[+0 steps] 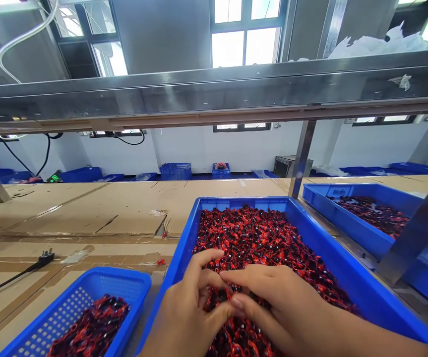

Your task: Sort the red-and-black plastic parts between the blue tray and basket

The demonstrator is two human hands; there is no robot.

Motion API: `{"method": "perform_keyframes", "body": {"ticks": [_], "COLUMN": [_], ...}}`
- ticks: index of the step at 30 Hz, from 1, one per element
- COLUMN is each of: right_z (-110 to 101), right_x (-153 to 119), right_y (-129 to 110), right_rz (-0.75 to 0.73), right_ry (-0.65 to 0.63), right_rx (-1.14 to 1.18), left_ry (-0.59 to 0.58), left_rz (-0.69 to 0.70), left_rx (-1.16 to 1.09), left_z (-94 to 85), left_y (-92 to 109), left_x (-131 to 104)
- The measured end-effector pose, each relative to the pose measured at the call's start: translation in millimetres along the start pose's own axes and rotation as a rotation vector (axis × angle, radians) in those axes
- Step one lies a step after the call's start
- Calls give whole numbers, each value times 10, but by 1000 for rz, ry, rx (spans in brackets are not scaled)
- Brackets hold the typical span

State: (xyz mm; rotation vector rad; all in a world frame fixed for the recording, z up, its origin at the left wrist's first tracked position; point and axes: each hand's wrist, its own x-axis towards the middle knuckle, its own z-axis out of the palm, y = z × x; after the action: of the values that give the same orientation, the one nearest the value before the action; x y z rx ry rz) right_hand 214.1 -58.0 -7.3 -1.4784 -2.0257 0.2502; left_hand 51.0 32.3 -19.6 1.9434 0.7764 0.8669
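Note:
Both of my hands are held together over a large blue tray (195, 218) full of small red and black parts (251, 238). The fingers of my left hand (195, 302) are curled, with thumb and fingers meeting the other hand's fingertips. My right hand (280, 302) comes in from the right, its thumb and index finger closed near the left thumb. Whatever lies between the fingertips is too small or hidden to make out. A blue perforated basket (124, 277) with similar red and black parts (98, 322) stands at lower left.
Another blue tray (351, 218) of parts is at the right, behind a slanted metal post (418, 238). A metal shelf beam (199, 94) crosses above. On the cardboard-covered table (124, 208) lies a black plug (45, 258). Blue crates (175, 171) line the far wall.

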Motion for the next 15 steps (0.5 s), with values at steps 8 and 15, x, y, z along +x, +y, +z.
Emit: {"method": "perform_keyframes", "body": {"ticks": [8,15], "right_z": [30,13], "right_x": [-55,-54], "right_y": [-23,-24], "right_rz": [-239,-266], "right_ry": [100,175], "right_rx": [-305,-185], "left_ry": [23,-31], "left_rz": [51,73], "left_rx": [22,6], "left_z": [-51,-8], "left_y": [102,61], "left_x": [-59,-65]}}
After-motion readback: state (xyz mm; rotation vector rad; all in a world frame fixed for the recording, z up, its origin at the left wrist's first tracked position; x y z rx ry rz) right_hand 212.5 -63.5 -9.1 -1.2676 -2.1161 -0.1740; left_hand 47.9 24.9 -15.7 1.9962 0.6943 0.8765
